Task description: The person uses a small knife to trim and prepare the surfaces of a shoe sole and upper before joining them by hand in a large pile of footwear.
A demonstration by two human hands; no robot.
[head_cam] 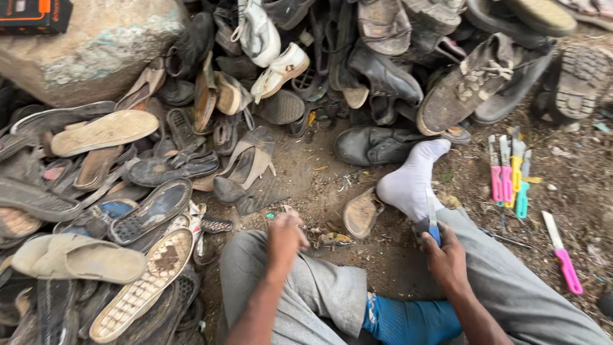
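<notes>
Bare dirt ground [306,172] strewn with scraps carries a big heap of worn shoes [383,76], sandals and loose soles that fills the top and left of the view, beside a rough stone block [96,45] at upper left. The person sits on the ground in grey trousers [511,281], with one foot in a white sock [412,179] stretched forward and the other in a blue sock [408,319] tucked under the near knee.

The right hand [447,259] is closed around a knife [432,214] with a blue handle, its narrow blade pointing up and away just beside the white sock; the fingers wrap the handle tightly. The left hand [286,236] rests above the left knee with its fingers curled in; it seems to pinch something small and pale, but the view is too poor to tell what.

A single worn sole [361,214] lies on the dirt between the two hands, touching the heel of the white sock. To the right of that foot lies a cluster of small knives [507,176] with pink, yellow and green handles, side by side. Further right and nearer, a pink-handled knife [562,252] lies alone, well apart from the cluster. A tan slipper [80,255] and a pale tread sole [143,284] lie at lower left.
</notes>
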